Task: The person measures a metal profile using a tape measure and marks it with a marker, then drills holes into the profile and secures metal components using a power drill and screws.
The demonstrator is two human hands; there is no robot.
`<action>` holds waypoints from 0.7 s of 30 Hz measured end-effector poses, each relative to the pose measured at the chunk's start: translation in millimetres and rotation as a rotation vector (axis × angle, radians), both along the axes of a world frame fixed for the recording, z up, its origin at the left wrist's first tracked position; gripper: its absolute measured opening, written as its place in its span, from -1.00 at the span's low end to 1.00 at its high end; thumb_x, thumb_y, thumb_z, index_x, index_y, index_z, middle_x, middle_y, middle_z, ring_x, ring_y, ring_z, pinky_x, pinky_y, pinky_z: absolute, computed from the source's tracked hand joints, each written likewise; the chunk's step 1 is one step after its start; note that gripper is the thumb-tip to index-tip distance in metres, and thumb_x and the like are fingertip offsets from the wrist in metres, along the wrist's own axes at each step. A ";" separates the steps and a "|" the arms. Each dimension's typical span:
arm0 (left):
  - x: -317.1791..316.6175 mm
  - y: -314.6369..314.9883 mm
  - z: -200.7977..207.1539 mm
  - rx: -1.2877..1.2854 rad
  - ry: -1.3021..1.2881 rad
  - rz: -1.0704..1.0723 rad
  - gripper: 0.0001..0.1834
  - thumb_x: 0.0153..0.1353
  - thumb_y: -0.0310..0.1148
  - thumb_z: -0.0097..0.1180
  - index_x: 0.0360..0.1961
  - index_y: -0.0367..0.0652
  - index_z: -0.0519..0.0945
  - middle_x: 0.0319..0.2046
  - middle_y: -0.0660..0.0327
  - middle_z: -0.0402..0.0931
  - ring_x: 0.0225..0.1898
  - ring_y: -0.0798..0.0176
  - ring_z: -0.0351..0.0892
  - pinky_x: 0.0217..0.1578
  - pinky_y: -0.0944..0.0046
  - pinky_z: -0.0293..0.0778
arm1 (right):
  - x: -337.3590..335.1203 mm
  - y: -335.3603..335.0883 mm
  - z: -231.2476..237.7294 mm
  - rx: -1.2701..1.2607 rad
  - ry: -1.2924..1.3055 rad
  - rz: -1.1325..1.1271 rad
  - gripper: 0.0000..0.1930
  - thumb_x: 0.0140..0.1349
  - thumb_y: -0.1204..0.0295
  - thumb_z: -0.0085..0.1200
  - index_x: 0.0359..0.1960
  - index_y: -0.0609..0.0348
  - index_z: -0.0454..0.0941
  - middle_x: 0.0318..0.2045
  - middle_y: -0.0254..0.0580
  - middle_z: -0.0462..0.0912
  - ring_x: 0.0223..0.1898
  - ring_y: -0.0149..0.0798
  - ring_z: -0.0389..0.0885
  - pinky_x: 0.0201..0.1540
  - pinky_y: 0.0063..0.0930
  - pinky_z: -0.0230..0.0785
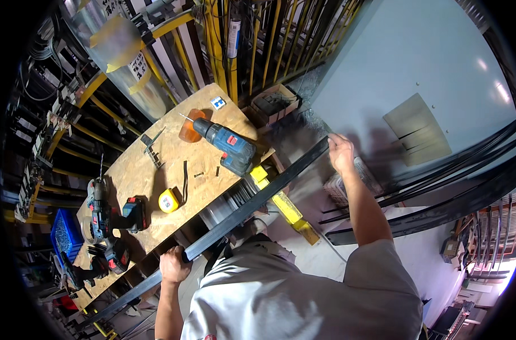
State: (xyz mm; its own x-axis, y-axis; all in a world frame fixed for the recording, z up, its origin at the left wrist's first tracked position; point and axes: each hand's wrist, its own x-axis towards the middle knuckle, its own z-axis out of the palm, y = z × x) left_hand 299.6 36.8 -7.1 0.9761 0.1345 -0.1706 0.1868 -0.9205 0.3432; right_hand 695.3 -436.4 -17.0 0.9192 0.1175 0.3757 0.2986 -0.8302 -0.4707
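Observation:
A long dark metal bar (258,195) runs slantwise across the front of a wooden workbench, from lower left to upper right. My right hand (342,154) is closed round its upper right end. Further down the bar, my left hand (174,265) grips it with curled fingers, and a small black piece shows beside the thumb; whether that is part of the bar cannot be made out. Under the bar, near the bench corner, a yellow clamp-like piece (287,207) sticks out. A yellow tape measure (168,200) lies on the bench close to the bar.
On the plywood benchtop (127,175) lie a blue cordless drill (226,144), an orange cup (191,127) and screws (199,174). More cordless drills (107,212) stand at its left, beside a blue bin (67,235). A grey panel (382,68) and black strips (456,175) are at right.

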 end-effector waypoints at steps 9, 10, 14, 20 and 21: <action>4.1 -2.7 3.9 0.006 0.030 0.030 -0.70 -0.23 -0.37 0.29 -0.40 -0.21 0.55 -0.46 -0.01 0.57 -0.33 -0.17 0.61 -0.34 -0.05 0.52 | 4.6 -9.8 6.0 -0.010 -0.016 0.112 -0.84 0.21 0.46 0.18 -0.20 0.17 0.71 -0.19 -0.04 0.72 -0.13 0.09 0.67 -0.01 -0.16 0.52; 5.0 -4.7 5.5 0.006 0.039 0.042 -0.70 -0.23 -0.36 0.30 -0.40 -0.20 0.55 -0.46 0.00 0.57 -0.33 -0.16 0.61 -0.33 -0.05 0.52 | 5.4 -9.6 9.7 0.003 0.010 0.123 -0.86 0.21 0.46 0.18 -0.23 0.16 0.70 -0.21 -0.06 0.72 -0.14 0.09 0.67 -0.03 -0.15 0.52; 5.0 -7.1 7.9 0.021 0.065 0.059 -0.72 -0.20 -0.35 0.31 -0.41 -0.18 0.56 -0.45 0.02 0.58 -0.32 -0.15 0.62 -0.32 -0.05 0.53 | 12.6 -14.2 12.4 0.008 0.075 0.154 -0.88 0.21 0.46 0.19 -0.24 0.16 0.68 -0.22 -0.05 0.71 -0.16 0.11 0.66 -0.06 -0.13 0.50; 4.5 -7.5 0.8 0.041 0.067 0.079 -0.74 -0.19 -0.35 0.29 -0.40 -0.16 0.57 -0.44 0.02 0.58 -0.31 -0.16 0.61 -0.32 -0.05 0.52 | 16.2 -20.2 17.0 0.052 0.241 0.158 -0.86 0.20 0.47 0.20 -0.21 0.18 0.64 -0.24 -0.02 0.71 -0.16 0.11 0.65 -0.06 -0.15 0.49; 5.1 -7.4 1.0 0.034 0.049 0.077 -0.74 -0.19 -0.35 0.28 -0.41 -0.16 0.57 -0.44 0.02 0.58 -0.31 -0.16 0.61 -0.32 -0.05 0.52 | 16.5 -20.4 17.4 0.105 0.238 0.161 -0.86 0.21 0.47 0.20 -0.22 0.19 0.64 -0.25 -0.02 0.70 -0.16 0.11 0.65 -0.06 -0.15 0.49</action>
State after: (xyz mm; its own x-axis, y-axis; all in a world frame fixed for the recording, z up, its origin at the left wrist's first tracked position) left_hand 304.6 29.3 -6.2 0.9533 0.2155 -0.2115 0.2732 -0.9137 0.3008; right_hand 711.8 -456.8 0.4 0.9556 0.2407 0.1702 0.2936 -0.7240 -0.6242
